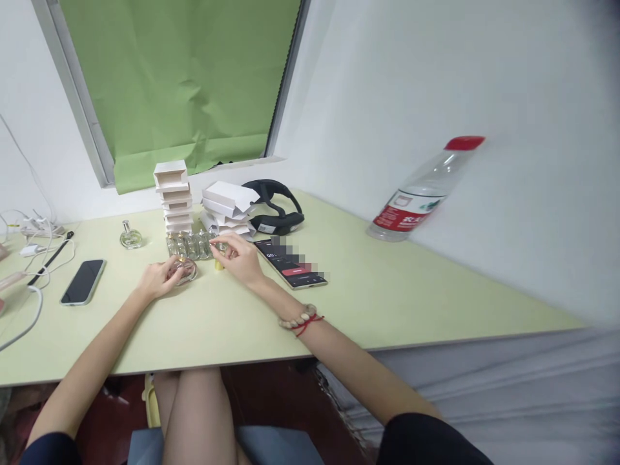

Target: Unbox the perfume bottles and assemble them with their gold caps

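Observation:
My left hand point(159, 278) has its fingers closed on a round glass bottle point(186, 271) on the table. Just right of it, my right hand point(238, 259) is raised a little, thumb and fingertips drawn together; anything between them is too small to make out. Behind both hands stands a row of small glass bottles point(190, 245). A yellow cap point(218, 265) shows beneath my right hand. Another small glass bottle point(130, 236) stands apart, further left.
Stacked white boxes point(173, 197) and a pile of white cartons point(227, 201) stand behind, beside a black headset point(278, 219). Phones lie right point(295, 268) and left point(83, 282). A large plastic bottle point(411, 206) stands by the wall; cables point(46, 252) lie left.

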Demonstrator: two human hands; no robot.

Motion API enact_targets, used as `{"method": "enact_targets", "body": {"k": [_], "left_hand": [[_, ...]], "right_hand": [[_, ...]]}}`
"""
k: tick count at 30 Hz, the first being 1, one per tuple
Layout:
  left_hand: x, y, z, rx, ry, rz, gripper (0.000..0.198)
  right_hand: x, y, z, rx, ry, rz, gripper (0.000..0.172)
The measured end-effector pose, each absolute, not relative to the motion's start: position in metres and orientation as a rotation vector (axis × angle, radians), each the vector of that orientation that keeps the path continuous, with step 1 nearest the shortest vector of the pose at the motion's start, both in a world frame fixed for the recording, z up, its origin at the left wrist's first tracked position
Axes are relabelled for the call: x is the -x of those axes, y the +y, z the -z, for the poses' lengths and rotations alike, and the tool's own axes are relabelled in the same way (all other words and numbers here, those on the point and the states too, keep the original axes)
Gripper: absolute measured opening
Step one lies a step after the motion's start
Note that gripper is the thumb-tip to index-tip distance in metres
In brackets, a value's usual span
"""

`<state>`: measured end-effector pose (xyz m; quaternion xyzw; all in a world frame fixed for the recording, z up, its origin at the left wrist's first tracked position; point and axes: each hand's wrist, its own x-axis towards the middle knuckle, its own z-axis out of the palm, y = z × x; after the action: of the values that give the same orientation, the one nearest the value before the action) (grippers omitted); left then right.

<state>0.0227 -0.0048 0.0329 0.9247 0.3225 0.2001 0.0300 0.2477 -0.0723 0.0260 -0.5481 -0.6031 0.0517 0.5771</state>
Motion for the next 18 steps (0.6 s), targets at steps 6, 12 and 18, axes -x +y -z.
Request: {"method": "enact_targets", "body": {"k": [6,12,18], "left_hand": [[-0.035,-0.016,-0.039,-2.787,0.976,-0.476,0.048],[-0.037,-0.012,-0.036,-2.780,1.021,-0.406,0.049],[-0.037,-0.010,-0.034,-2.772,0.974,-0.447,0.046]], "right_hand": [[-0.230,-0.070,-0.021,1.111,-1.300,-0.540,0.033],[-0.225,-0.067,-0.017,1.039,-1.243,-0.697,0.036],[-0.221,-0.071,-0.021,0.942,-1.302,-0.739,0.028]]}}
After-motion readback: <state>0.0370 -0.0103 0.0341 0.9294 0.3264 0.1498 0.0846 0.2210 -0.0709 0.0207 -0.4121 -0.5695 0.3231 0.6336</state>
